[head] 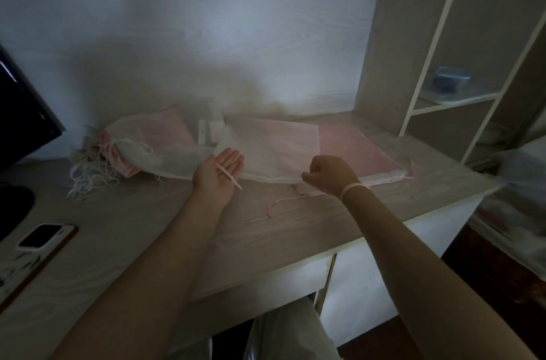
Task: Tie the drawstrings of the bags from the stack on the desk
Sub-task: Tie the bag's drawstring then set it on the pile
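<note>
Sheer white mesh drawstring bag (274, 150) lies flat mid-table, overlapping the left edge of a flat pink bag stack (357, 150) to its right. Left hand (217, 172) palm up, fingers apart, a thin pale drawstring (229, 175) lying across the palm, touching the bag's near-left edge. Right hand (331, 173) fisted, fingers together at the bag's near-right corner; whether it pinches a cord, cannot tell. Loose pink cord (280, 203) on the pale wood-grain table (266, 229) near the wrist. Pile of bunched bags with tangled strings (127, 153) far left. Phone (44, 235) near left.
</note>
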Available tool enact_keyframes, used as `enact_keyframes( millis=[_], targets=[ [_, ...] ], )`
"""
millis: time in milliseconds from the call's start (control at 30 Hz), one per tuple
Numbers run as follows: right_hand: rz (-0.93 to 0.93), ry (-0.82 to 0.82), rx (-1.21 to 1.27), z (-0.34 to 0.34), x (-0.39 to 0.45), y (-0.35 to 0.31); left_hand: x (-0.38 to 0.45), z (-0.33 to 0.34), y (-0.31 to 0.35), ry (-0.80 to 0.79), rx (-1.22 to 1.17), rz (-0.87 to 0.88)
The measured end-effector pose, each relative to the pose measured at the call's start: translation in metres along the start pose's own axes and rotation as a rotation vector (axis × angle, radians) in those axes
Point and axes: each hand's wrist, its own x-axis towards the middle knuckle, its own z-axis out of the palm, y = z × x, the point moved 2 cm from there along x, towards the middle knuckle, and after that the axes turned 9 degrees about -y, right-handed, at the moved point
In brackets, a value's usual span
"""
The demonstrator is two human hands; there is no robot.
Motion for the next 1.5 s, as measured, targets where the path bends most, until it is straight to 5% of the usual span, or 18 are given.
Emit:
enact_keyframes(
  millis=[133, 333, 400, 500, 567, 667, 800, 1033, 1133, 1333, 1500],
  targets=[
    [0.046, -0.026, -0.198, 0.008, 0.003, -0.002, 0.000, 0.017, 0.009, -0.071, 0.016, 0.051],
    [0.070, -0.127, -0.214, 0.009, 0.012, -0.001, 0.014, 0.028, 0.015, 0.132, 0.400, 0.209],
    [0.092, -0.107, 0.017, 0.004, 0.012, 0.003, 0.013, 0.020, 0.018, 0.216, 0.539, 0.222],
    [0.300, 0.151, 0.260, -0.015, 0.011, 0.039, 0.002, -0.002, 0.033, 0.377, 0.856, 0.290],
    [0.462, 0.326, 0.331, -0.025, 0.006, 0.062, -0.006, -0.015, 0.040, 0.370, 1.013, 0.282],
    [0.421, 0.439, 0.462, -0.024, 0.009, 0.057, -0.004, -0.012, 0.035, 0.283, 1.294, 0.246],
    [0.254, 0.370, 0.701, -0.021, 0.013, 0.024, 0.010, -0.001, 0.017, 0.092, 1.740, 0.143],
    [-0.051, 0.052, 1.490, -0.012, 0.015, -0.016, -0.001, 0.016, 0.004, 0.038, 1.858, 0.142],
    [-0.003, 0.027, 1.184, -0.004, 0.019, -0.020, -0.004, 0.017, 0.002, 0.018, 1.868, 0.093],
    [-0.131, -0.003, 0.025, 0.000, 0.018, -0.022, -0.008, 0.019, 0.007, -0.178, 1.967, -0.023],
    [-0.156, -0.075, -0.112, 0.007, 0.017, -0.021, -0.009, 0.025, 0.008, -0.196, 1.862, 0.069]
  ],
)
